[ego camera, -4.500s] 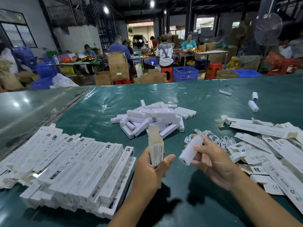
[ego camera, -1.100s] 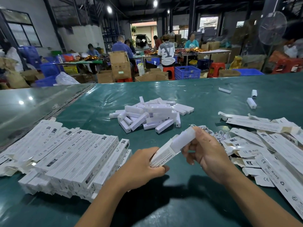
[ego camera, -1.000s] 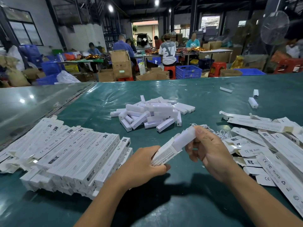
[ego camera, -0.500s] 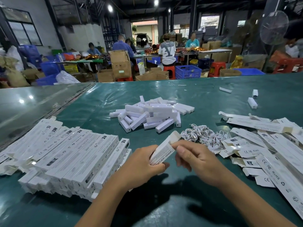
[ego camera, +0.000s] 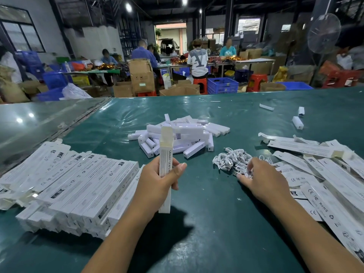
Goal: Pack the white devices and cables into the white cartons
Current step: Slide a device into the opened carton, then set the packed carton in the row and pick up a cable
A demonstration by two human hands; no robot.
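The left hand (ego camera: pixel 157 182) holds one long white carton (ego camera: pixel 165 154) standing straight up, with its fingers and thumb wrapped around the middle. The carton's top flap is open, and its bottom end is just above the green worktop (ego camera: pixel 206 223).

The right hand (ego camera: pixel 262 180) reaches into the little heap of white cables (ego camera: pixel 232 159). Its fingertips (ego camera: pixel 244 175) are bent down onto the cables at the near edge of the heap. I cannot tell if it has a cable pinched.

Behind the carton lies a pile of white devices (ego camera: pixel 183 134), all jumbled together. The cables sit just to the right of that pile.

On the left is a neat row of filled cartons (ego camera: pixel 78 186) lying side by side. On the right, flat empty cartons (ego camera: pixel 323 174) lie scattered, some on top of each other. Two more small white devices (ego camera: pixel 297 123) rest far back on the right.
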